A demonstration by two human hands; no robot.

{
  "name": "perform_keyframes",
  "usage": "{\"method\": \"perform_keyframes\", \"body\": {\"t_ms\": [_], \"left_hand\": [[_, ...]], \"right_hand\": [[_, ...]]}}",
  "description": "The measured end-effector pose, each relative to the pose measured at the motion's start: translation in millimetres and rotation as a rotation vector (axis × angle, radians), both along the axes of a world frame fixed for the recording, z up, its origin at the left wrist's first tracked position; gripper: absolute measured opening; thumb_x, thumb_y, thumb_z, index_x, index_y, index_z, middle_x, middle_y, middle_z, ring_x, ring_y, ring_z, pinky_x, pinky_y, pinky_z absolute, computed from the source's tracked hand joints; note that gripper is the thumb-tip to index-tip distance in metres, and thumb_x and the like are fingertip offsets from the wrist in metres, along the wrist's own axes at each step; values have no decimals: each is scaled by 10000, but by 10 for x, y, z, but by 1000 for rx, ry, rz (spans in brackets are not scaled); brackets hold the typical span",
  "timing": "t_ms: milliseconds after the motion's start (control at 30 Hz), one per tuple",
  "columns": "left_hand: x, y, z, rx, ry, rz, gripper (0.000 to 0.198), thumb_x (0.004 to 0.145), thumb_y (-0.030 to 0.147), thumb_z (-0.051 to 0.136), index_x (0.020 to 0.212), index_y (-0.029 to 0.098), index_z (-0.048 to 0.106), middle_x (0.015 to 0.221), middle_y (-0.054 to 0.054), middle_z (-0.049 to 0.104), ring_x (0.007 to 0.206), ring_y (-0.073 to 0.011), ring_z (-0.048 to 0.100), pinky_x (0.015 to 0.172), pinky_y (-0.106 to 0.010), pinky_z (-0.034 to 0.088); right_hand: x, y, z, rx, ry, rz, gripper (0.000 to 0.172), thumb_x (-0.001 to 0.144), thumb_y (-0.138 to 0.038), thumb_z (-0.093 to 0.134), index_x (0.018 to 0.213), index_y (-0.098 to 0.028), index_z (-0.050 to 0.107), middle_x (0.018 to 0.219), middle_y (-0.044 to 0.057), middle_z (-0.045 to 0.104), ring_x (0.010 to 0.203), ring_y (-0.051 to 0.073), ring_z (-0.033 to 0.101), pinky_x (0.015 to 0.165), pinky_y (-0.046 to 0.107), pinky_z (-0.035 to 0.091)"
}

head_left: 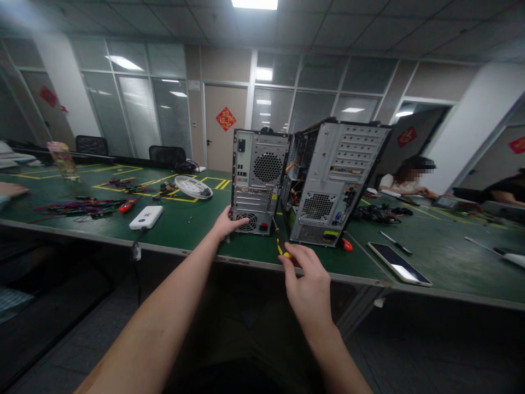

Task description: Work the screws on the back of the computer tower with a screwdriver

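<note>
Two computer tower cases stand side by side on the green table (176, 227), backs toward me. My left hand (229, 223) rests against the lower left rear corner of the left case (258, 180), fingers curled on its edge. My right hand (305, 273) is closed on a black and yellow screwdriver (280, 243), whose shaft points up toward the gap between the left case and the right case (332, 180). The right case is tilted slightly and its side is open, showing cables inside.
On the table lie a white power bank (146, 217) with a cable, a small white fan (192, 186), a red-handled tool (128, 205), bundles of wires (77, 207), a phone (398, 263) and a pen. Another person (410, 178) sits at the far right. Office chairs stand behind.
</note>
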State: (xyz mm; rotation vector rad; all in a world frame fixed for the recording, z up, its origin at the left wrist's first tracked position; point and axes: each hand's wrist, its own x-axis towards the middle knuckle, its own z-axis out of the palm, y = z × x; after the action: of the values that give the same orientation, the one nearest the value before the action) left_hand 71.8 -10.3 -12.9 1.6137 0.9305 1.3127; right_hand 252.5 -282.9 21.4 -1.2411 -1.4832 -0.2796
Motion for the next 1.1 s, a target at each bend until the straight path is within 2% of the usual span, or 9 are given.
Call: {"method": "perform_keyframes", "body": {"t_ms": [100,200,367,433,633,767,933,1100], "left_hand": [[-5,10,-7,1,1,-1,887,632,488,1018,1384,202,645,1333,-152,770,1232,-325,737,1130,-487,544],[-8,16,-11,2,8,-3,887,637,494,1014,1390,204,643,1343,-151,767,1245,-327,731,1136,-492,540],[-10,-10,5,-1,9,2,892,632,504,1016,1390,211,648,1348,-152,766,1253,-329,729,1149,-494,527],[-13,-13,8,-1,19,8,900,629,513,1015,1393,210,648,1356,-153,763,1258,-332,726,1153,-497,523],[-19,20,-17,7,21,11,917,622,537,1013,1397,211,646,1374,-159,754,1271,-342,718,1153,-511,523],[-13,25,-27,9,9,3,902,622,523,1014,1384,207,649,1355,-155,763,1253,-335,727,1148,-502,527],[-4,12,-17,13,-2,-5,867,624,517,1012,1355,208,663,1336,-148,772,1240,-330,735,1145,-498,529],[0,0,-7,1,-6,2,875,621,492,1018,1365,207,658,1329,-150,774,1234,-329,738,1139,-494,534]], "right_hand": [[9,-8,0,9,-51,-17,270,1033,-174,620,1232,-202,801,1232,130,768,1127,277,764,1012,431,645],[11,-13,7,8,-59,-26,272,1031,-174,618,1234,-206,797,1250,133,768,1139,284,763,1019,444,643],[-5,-4,11,-12,21,-19,189,1009,-229,689,1167,-180,782,1099,122,777,960,272,780,877,419,675],[-6,0,9,-13,38,2,196,1011,-228,692,1174,-168,782,1101,125,773,937,259,780,850,396,679],[6,-12,11,-2,-38,-15,273,1037,-182,621,1242,-200,800,1235,128,772,1137,276,762,1021,431,642],[-1,-16,17,-8,-44,-22,281,1040,-185,603,1249,-190,791,1246,139,774,1147,282,762,1016,440,647],[-10,-7,14,-14,25,-20,215,1015,-219,657,1186,-174,780,1125,134,786,988,274,783,891,425,681],[4,-24,11,-17,-42,-12,284,1036,-188,596,1240,-211,792,1237,135,773,1136,285,764,1015,457,650]]}}
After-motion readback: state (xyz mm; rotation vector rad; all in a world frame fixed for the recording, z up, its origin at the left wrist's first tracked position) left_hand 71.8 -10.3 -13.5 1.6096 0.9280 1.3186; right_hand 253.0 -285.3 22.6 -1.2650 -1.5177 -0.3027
